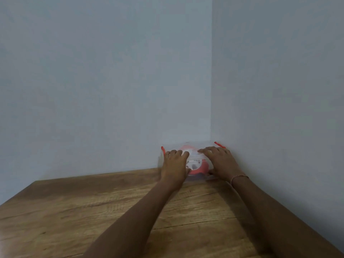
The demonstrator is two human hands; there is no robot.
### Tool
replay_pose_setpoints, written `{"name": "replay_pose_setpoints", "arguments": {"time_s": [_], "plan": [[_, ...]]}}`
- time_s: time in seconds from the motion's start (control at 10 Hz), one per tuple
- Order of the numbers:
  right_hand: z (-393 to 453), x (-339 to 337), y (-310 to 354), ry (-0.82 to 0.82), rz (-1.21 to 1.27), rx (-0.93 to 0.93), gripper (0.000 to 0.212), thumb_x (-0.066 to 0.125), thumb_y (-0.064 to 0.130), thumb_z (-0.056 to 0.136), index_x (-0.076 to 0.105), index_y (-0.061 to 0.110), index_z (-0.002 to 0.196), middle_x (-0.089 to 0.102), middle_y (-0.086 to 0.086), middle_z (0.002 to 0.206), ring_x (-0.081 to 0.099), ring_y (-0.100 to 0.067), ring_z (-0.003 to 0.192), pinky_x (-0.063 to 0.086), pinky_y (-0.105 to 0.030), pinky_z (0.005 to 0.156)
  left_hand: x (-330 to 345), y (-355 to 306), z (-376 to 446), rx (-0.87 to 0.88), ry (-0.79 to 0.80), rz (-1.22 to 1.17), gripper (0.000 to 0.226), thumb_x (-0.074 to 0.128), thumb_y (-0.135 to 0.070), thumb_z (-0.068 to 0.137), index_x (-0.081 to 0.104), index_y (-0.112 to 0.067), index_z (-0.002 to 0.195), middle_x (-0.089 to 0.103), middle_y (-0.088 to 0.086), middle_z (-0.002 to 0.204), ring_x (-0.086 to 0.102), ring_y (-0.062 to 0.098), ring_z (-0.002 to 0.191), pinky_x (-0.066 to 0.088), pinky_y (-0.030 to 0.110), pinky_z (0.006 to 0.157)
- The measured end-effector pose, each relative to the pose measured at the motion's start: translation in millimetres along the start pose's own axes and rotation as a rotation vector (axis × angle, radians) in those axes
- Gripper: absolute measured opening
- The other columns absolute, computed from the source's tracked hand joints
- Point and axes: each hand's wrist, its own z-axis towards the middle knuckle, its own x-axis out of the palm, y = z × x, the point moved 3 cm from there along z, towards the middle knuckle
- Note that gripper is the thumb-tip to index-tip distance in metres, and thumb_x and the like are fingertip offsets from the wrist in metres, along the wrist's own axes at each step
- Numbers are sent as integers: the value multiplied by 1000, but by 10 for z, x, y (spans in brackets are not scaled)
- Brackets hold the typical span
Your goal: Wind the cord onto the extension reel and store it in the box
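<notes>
Now both hands (197, 162) press flat, fingers spread, atop the box (195, 178) enclosing the reel (198, 169).

No readable text, labels or numbers anywhere.

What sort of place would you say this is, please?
Probably a plain indoor room corner: a wooden table pushed against two bare grey walls, with only a clear box under both hands on it.
</notes>
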Motion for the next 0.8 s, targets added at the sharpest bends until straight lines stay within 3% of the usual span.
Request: {"name": "replay_pose_setpoints", "arguments": {"time_s": [0.6,0.8], "plan": [[196,146,-79,-3,7,4,82,77,53,62,41,40,135,54,5,136,46,-17,127,26,-39,113,83,65,133,7,18,-41,56,68,-39,92,50,-18,141,56,8,145,46,29,136,29,45,119],[216,34,38,91,14,13,97,46,83,56,32,36,140,44,0,145,40,-24,131,22,-48,113,-68,261,16,54,94,-91,88,72,-43,88,28,-11,157,31,14,164,26,34,152,23,46,127]]}}
